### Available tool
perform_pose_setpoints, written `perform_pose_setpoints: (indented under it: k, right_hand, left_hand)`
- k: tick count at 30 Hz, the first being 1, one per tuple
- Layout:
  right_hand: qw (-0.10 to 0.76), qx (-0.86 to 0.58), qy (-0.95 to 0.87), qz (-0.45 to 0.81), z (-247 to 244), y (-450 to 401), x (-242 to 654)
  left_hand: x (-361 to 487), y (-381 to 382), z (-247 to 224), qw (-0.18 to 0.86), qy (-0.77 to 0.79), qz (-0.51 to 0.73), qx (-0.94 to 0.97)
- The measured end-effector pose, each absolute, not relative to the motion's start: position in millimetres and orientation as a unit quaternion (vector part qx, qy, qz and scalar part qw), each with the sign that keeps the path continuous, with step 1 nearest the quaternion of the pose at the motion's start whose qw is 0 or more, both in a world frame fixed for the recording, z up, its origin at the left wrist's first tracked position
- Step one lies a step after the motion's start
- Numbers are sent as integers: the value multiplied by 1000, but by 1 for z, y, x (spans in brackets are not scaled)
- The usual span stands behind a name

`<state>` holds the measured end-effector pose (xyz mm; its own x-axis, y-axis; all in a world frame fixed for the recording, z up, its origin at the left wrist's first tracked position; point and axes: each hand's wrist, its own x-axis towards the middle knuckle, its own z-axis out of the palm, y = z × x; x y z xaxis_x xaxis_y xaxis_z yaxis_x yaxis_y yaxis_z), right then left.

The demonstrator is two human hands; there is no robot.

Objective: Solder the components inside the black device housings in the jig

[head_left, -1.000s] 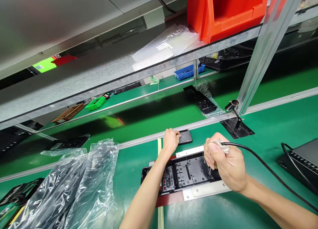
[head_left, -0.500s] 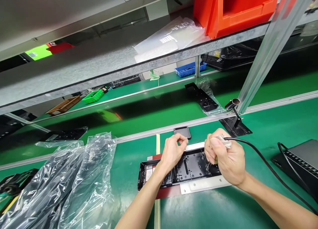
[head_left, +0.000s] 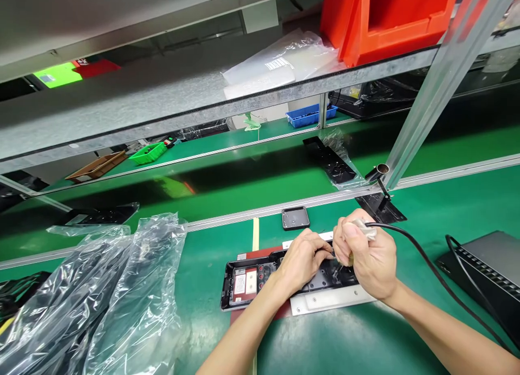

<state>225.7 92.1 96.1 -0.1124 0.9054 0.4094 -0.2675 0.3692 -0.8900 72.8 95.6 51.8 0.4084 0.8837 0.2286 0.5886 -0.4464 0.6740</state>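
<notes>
Housing of black moulded plastic (head_left: 228, 284), long, narrow and shallow-walled, lay open side up on the green, smooth-topped bench (head_left: 207, 272), over a flat red plate (head_left: 260, 253) and between two pale, straight strips; the near strip (head_left: 333, 299) showed screw heads. Its long axis ran left to right, the right end slightly farther from the person, and its labelled compartment sat toward the left end.

The bare left hand (head_left: 303, 261) reached over the middle, its grip narrow, thumb and fingertips bent close together; whether they pinched anything could not be told. The bare right hand (head_left: 371, 261) had its grip wrapped round the whitish, crumpled end (head_left: 364, 230) of a black, flexible cable (head_left: 412, 242), above the right part.

The housing looked light and stiff, its smooth walls slightly slippery and its thin inner ribs easily marked; the outer long walls or end walls seemed the best hold.
</notes>
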Motion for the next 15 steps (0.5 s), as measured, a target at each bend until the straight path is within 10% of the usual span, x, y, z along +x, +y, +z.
perform_pose_setpoints:
  k: [15]
  right_hand:
    - [608, -279, -552, 498, 98, 94, 225]
  left_hand:
    - [61, 81, 44, 206, 445, 282, 825]
